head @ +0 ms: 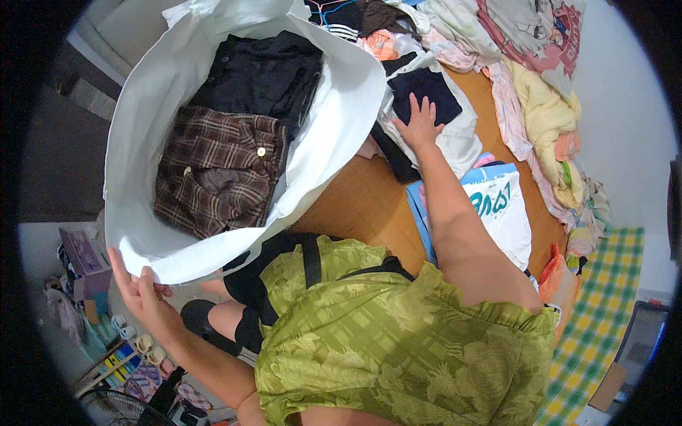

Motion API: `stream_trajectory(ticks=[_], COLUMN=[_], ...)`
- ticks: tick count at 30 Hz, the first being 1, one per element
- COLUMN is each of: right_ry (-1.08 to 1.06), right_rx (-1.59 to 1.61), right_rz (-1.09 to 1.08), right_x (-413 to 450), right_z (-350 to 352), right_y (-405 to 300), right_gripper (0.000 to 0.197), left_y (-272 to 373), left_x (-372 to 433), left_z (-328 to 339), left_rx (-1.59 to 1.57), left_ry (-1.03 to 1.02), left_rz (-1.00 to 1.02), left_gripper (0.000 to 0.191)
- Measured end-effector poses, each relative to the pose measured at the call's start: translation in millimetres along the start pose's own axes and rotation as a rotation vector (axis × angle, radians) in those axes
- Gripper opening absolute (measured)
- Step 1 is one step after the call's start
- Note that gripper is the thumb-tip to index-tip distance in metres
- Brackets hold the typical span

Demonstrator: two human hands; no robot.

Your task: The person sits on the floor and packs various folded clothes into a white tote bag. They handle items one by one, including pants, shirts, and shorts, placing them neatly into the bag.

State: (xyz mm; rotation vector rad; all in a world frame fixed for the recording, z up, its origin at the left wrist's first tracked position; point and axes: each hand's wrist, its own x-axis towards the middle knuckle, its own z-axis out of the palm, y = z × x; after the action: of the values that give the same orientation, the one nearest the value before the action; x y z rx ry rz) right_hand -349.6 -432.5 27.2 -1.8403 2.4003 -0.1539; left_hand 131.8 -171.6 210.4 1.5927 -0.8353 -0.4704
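A large white woven sack [351,85] gapes in front of me. Inside it lie a brown plaid garment [224,165] with pale buttons and a folded black garment [261,74]. My left hand [141,295] pinches the sack's rim at its near left corner. On the other side, my right hand [422,121] rests palm down, fingers spread, on a small folded black cloth [445,88]. Beneath that cloth is a rumpled white garment [462,133]. Close to my right forearm sits a folded white T-shirt [501,213] bearing green lettering.
The clothes rest on a brown wooden surface [357,197]. Rumpled bedding, including a yellow quilt [543,112], lines its far edge by the wall. Clothes hangers [325,13] lie at the top. A checked mat [602,298] hangs lower right. A fan [120,407] and slippers [144,343] are lower left.
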Motion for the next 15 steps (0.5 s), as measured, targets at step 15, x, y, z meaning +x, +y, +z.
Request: stream_trajectory(ticks=[15], right_ry=[0.040], right_rx=[-0.152], right_rz=[-0.144], right_x=[-29.1], right_z=[1.0], right_y=[-60.3], right_gripper=[0.119], left_y=[-3.8], left_x=[4.0], left_z=[-6.8], left_rx=[-0.016], left_ry=[0.045], left_rz=[-0.013], left_gripper=[0.068])
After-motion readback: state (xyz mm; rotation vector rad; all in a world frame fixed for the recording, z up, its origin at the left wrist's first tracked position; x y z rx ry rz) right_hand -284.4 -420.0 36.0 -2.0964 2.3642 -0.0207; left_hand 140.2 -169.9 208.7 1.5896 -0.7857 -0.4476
